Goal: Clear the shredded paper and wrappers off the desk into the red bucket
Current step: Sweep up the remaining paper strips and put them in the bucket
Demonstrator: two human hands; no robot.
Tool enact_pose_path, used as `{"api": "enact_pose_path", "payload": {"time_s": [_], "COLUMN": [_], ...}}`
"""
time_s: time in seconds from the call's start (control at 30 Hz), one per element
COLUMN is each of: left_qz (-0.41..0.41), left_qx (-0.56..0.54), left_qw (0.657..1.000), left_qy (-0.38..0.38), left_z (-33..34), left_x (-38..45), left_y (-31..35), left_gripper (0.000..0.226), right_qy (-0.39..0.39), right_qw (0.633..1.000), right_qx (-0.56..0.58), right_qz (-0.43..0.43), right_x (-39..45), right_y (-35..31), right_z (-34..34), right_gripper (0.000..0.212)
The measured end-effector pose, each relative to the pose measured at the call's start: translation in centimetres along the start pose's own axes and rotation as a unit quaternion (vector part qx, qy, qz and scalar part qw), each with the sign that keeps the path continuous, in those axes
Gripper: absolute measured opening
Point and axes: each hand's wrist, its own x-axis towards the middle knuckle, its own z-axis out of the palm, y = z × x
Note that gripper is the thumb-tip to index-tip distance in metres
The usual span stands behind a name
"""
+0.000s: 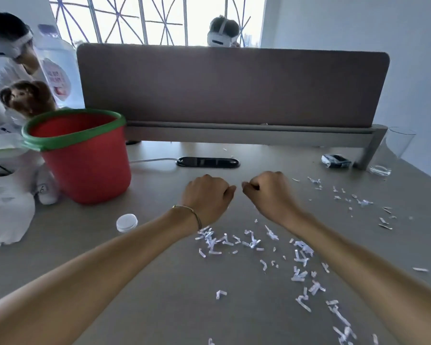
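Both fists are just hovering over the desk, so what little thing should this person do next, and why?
Probably lower the right hand and gather the nearest white shredded paper strips. Both it and the left hand are curled, with nothing seen in either, and the strips lie scattered on the grey desk, mostly to the right, far from the red plastic bucket with the green rim.

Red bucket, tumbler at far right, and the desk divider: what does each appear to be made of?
Red bucket: likely moulded plastic, smooth matt wall, green rim band. Tumbler: clear, see-through with a thick base, probably glass, possibly clear plastic. Divider: looks fabric-covered, dull brownish surface with no shine and rounded corners.
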Motion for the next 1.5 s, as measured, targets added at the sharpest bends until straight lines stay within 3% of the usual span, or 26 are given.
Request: {"api": "enact_pose_path", "payload": {"time_s": [0.13,0.37,0.63,0.8,1.0,1.5], "left_qz": [-0.020,-0.032,-0.126,-0.195,-0.255,-0.223], "left_qx": [0.019,0.082,0.049,0.020,-0.023,-0.048], "left_qw": [0.999,0.994,0.984,0.972,0.962,0.972], "left_qy": [0.039,0.059,0.112,0.132,0.100,0.049], "left_z": [-4.1,-11.8,-18.4,-19.4,-18.7,-19.8], "left_x": [0.9,1.8,4.0,5.2,5.9,3.9], "left_y": [-2.0,-7.2,-16.5,-22.2,-26.6,-29.2], "left_gripper": [0.046,0.044,0.049,0.050,0.050,0.040], "right_qy": [0.033,0.027,0.037,0.016,0.014,-0.013], "right_qw": [0.999,0.995,0.990,0.984,0.980,0.974], "right_qx": [0.019,0.069,0.103,0.147,0.148,0.164], "right_qz": [-0.025,-0.064,-0.094,-0.104,-0.133,-0.158], "right_x": [3.3,9.9,18.0,21.9,24.4,25.9], "right_y": [-3.7,-11.5,-19.6,-22.9,-26.2,-30.9], "right_z": [-0.8,-1.6,-1.2,1.6,4.8,9.0], "right_gripper": [0.052,0.047,0.045,0.048,0.052,0.058]}}
